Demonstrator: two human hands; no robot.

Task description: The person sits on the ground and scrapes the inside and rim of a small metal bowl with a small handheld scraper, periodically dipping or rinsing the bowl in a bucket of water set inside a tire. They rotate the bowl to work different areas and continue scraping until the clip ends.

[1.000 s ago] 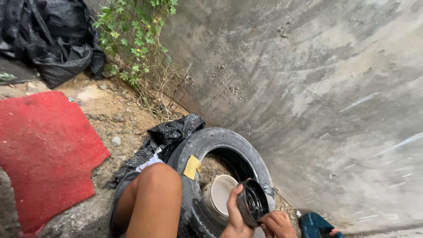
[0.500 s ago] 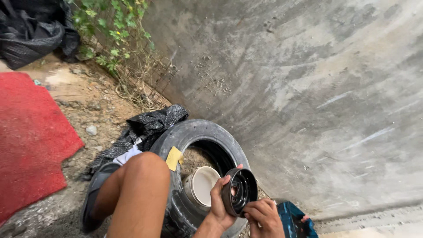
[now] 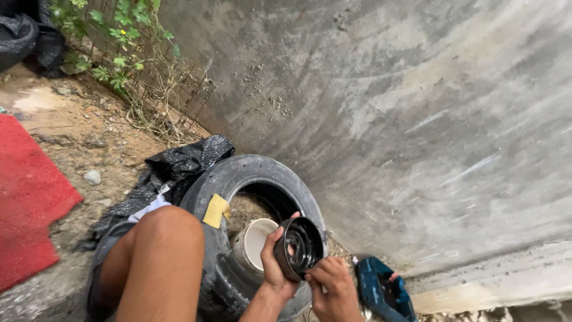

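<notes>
We held the black drum [image 3: 300, 247] over the tyre [image 3: 262, 173], left hand [image 3: 275, 268] gripping its left rim, right fingers [image 3: 325, 279] pinching its lower edge, open face toward us.

A black metal drum [image 3: 300, 247], round and cup-shaped with a ring of holes in its recessed face, is held tilted on edge, open side toward the camera. It sits above the rim of a worn tyre [image 3: 238, 173] lying flat, just beside a white cup [image 3: 255, 241] inside the tyre's opening.
</notes>
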